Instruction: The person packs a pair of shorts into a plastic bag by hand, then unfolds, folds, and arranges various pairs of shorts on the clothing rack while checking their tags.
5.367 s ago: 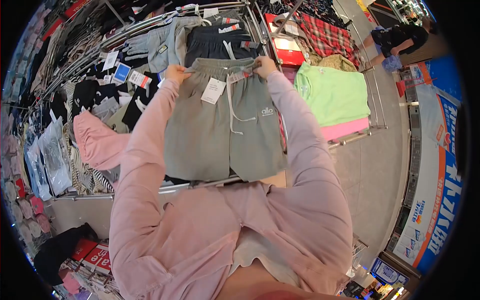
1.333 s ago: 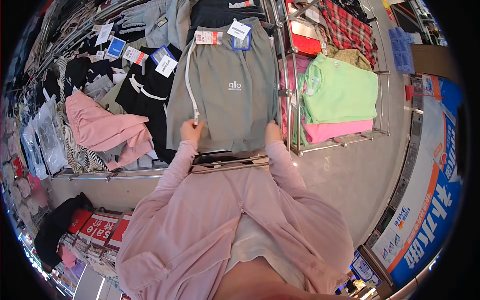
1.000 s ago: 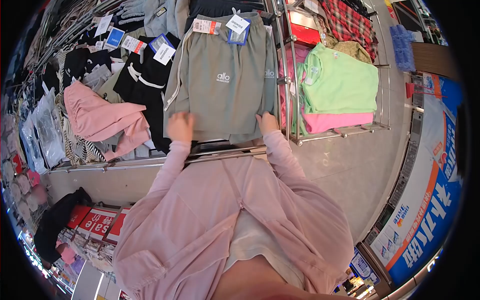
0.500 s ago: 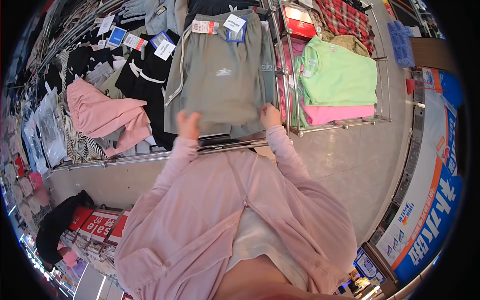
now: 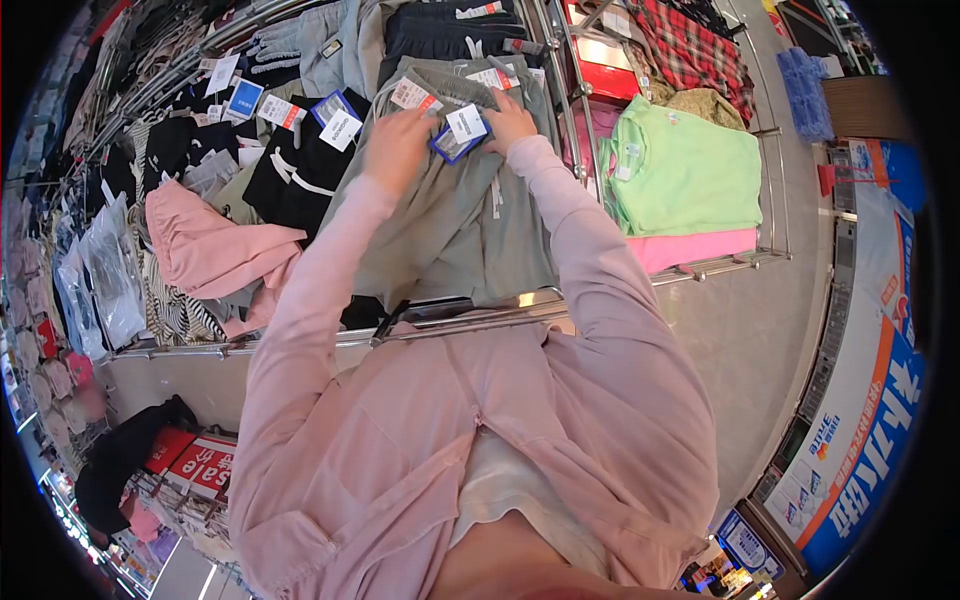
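Observation:
Grey-green shorts [image 5: 440,240] lie on the pile at the rack's front, wrinkled and bunched near the waistband. My left hand [image 5: 400,150] grips their upper left side beside a red-and-white price tag [image 5: 412,97]. On the waistband's right part, my right hand [image 5: 510,124] has its fingers spread over the fabric, next to a white and blue tag [image 5: 463,130]. Another grey-green pair [image 5: 530,240] shows beneath, partly covered. Black shorts [image 5: 300,180] with a white cord lie left of my left hand, and pink shorts [image 5: 215,245] lie further left.
Dark folded shorts [image 5: 450,35] and grey garments [image 5: 345,50] lie beyond my hands. A metal rail [image 5: 460,322] runs along the rack's front. Light green clothing [image 5: 685,170] sits in the compartment on the right. Lower left stands a red sale sign [image 5: 202,465].
Both hands have moved from the lower edge of the shorts up to the waistband. The top pair has become bunched and wrinkled, and its tags have shifted.

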The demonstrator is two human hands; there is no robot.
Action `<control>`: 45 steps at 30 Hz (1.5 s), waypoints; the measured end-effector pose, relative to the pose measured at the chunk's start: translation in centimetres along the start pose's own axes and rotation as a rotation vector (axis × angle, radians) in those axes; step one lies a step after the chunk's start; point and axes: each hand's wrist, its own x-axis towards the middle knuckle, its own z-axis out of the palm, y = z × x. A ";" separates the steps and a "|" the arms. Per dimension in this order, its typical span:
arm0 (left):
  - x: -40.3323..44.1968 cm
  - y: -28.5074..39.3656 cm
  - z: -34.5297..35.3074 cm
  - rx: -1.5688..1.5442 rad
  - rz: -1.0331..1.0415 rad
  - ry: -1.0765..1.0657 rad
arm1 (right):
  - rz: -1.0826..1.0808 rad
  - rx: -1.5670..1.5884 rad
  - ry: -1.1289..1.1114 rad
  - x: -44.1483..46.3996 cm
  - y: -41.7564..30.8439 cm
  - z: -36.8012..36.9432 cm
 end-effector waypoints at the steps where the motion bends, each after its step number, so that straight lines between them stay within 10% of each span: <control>1: 1.9 -0.4 2.1 0.099 0.118 -0.012 | 0.000 -0.001 0.003 0.4 0.2 0.1; 7: 8.4 1.3 2.1 -0.009 0.231 -0.465 | -0.479 0.254 0.184 -0.6 0.5 -3.6; 9: 9.7 1.9 -0.9 -0.456 -0.113 -0.922 | -0.513 0.368 0.183 -2.0 0.3 -6.6; 10: 9.0 2.1 -2.6 -0.643 0.014 -0.637 | -0.433 0.506 -0.031 -2.8 0.1 -8.8; 13: 10.0 3.3 -11.8 -1.000 0.016 -0.968 | -0.411 0.758 -0.273 -6.0 -2.3 -14.5; 16: 8.9 4.3 -20.4 -1.450 0.194 -0.477 | -0.500 1.163 -0.407 -9.7 -4.8 -20.3; 18: 10.5 3.7 -25.1 -1.326 0.403 -0.613 | -0.428 0.943 -0.273 -10.6 -4.6 -23.1; 20: 10.9 5.9 -29.1 -1.126 0.474 -0.659 | -0.506 0.545 0.439 -11.4 -7.4 -26.3; 21: 10.1 8.0 -30.6 -0.983 0.135 -0.636 | -0.597 0.433 0.786 -11.4 -8.7 -27.3; 22: 9.4 10.0 -31.5 -0.826 -0.195 -0.596 | -0.575 0.717 0.798 -12.4 -10.8 -28.1; 27: 9.1 17.1 -30.0 -1.065 -0.082 -0.405 | -0.272 1.009 0.885 -17.0 -22.2 -30.9; 30: 8.4 16.4 -28.1 -1.335 0.068 -0.488 | -0.503 0.423 0.136 -20.3 -19.1 -37.5; 41: -3.0 18.8 -21.7 -1.856 -0.021 -0.574 | -0.443 0.469 -0.172 -21.2 -17.1 -34.7; 43: -3.9 17.3 -19.7 -1.540 0.123 -0.483 | -0.463 0.558 -0.258 -21.3 -16.3 -35.4; 45: -2.2 14.5 -19.8 -0.279 0.542 -0.794 | -0.609 0.364 -0.420 -20.9 -15.6 -35.6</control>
